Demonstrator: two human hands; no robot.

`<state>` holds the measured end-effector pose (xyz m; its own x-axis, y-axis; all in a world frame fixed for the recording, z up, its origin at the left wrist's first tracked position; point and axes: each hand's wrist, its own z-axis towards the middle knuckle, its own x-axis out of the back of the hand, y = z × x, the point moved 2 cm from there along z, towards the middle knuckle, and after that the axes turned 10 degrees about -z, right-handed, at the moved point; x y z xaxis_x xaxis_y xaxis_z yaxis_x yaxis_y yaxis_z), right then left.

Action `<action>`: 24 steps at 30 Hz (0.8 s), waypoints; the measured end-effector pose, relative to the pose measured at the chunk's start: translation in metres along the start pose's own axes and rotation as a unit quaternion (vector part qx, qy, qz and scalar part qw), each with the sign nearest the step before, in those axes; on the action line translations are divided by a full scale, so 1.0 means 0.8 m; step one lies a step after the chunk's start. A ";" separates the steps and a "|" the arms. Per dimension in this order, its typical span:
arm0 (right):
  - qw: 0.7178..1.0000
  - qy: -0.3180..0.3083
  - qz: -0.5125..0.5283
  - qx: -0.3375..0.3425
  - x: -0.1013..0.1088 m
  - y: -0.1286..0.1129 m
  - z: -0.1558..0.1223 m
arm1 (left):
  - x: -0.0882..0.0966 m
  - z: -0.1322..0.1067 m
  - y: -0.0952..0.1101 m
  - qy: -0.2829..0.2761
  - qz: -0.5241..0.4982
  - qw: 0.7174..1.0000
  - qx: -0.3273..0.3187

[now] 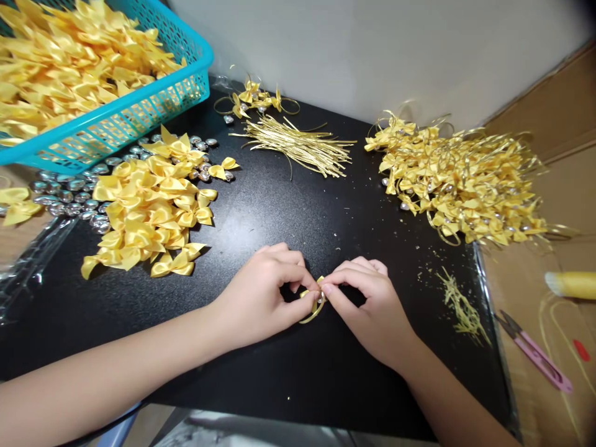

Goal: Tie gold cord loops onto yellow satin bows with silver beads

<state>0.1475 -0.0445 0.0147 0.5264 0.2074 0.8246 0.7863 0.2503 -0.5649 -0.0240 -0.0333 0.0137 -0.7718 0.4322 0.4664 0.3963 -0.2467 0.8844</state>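
My left hand (pixel 267 292) and my right hand (pixel 367 304) meet over the front middle of the black table (pixel 288 217). Both pinch one small yellow ribbon bow (pixel 315 298) with a gold loop hanging under it. The fingers of both hands are curled tight on it. A pile of plain yellow bows (pixel 151 208) lies to the left of my left hand. A heap of bows with gold loops (pixel 465 180) lies at the right back. A bundle of gold wire ties (pixel 298 146) lies at the back middle.
A teal basket (pixel 153 105) full of yellow bows stands at the back left. Silver beads (pixel 69 195) lie under and beside it. Gold trimmings (pixel 463 307) lie right of my right hand. Pink snips (pixel 535 354) and a yellow spool (pixel 572 284) sit on cardboard at the right.
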 end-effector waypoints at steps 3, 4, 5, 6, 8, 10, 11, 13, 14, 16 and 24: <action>1.000 0.006 0.004 0.003 -0.002 -0.001 -0.001 | -0.001 0.000 0.000 0.003 0.008 1.000 -0.001; 1.000 0.007 0.006 0.005 -0.002 -0.001 -0.001 | -0.001 0.000 -0.001 0.004 0.011 1.000 0.000; 1.000 0.009 0.007 0.006 -0.003 -0.002 -0.002 | -0.002 0.000 -0.001 0.004 0.013 1.000 0.000; 1.000 0.011 0.008 0.005 -0.003 -0.002 -0.002 | -0.002 0.000 -0.001 0.005 0.015 1.000 0.000; 1.000 0.016 0.012 0.004 -0.004 -0.003 -0.002 | -0.002 0.000 -0.001 0.008 0.017 1.000 -0.001; 1.000 0.022 0.019 0.002 -0.004 -0.003 -0.002 | -0.003 0.000 -0.001 0.011 0.020 1.000 -0.002; 0.999 0.023 0.023 0.001 -0.004 -0.003 -0.002 | -0.003 0.000 -0.001 0.011 0.022 1.000 -0.003; 0.999 0.025 0.031 -0.004 -0.003 -0.003 -0.002 | -0.003 0.000 -0.001 0.011 0.025 1.000 -0.004; 0.999 0.024 0.033 -0.008 -0.003 -0.003 -0.002 | -0.002 0.000 0.000 0.010 0.026 1.000 -0.005; 0.999 0.022 0.034 -0.017 -0.003 -0.002 -0.002 | -0.002 0.001 0.001 0.007 0.025 1.000 -0.006; 0.998 0.029 0.044 -0.032 -0.005 -0.003 -0.002 | -0.002 0.001 0.002 0.001 0.032 0.999 -0.009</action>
<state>0.1436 -0.0473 0.0127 0.6111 0.1696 0.7731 0.7542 0.1715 -0.6338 -0.0219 -0.0335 0.0146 -0.7466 0.4132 0.5214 0.4354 -0.2890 0.8526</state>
